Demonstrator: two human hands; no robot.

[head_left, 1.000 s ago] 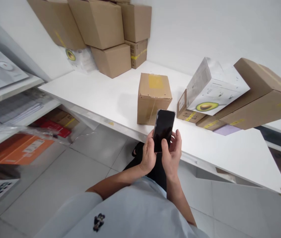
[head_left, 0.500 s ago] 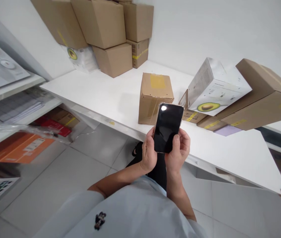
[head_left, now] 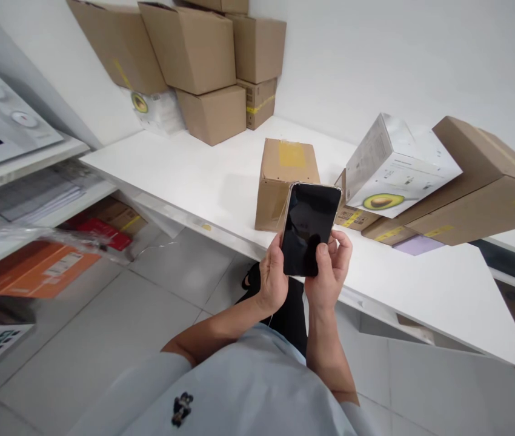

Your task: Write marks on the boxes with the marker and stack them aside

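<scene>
A smartphone [head_left: 308,227] with a dark screen and a clear case is held upright between both hands, in front of the table's edge. My left hand [head_left: 274,277] grips its lower left side, thumb along the edge. My right hand [head_left: 329,269] holds the lower right side, with the thumb lying over the screen's lower corner. The fingers behind the phone are mostly hidden. Just beyond the phone stands a small cardboard box [head_left: 287,160] with yellow tape on top, partly covered by the phone.
The boxes rest on a white table [head_left: 185,175]. Stacked cardboard boxes [head_left: 189,48] stand at the back left. On the right are a white avocado-print box [head_left: 398,163] and a long cardboard box [head_left: 489,181]. A microwave [head_left: 7,115] sits on the left shelf, above an orange box [head_left: 39,266].
The phone has tilted a little and its screen reflection has changed. My right fingers have shifted slightly at its edge. The surroundings sit slightly lower in view.
</scene>
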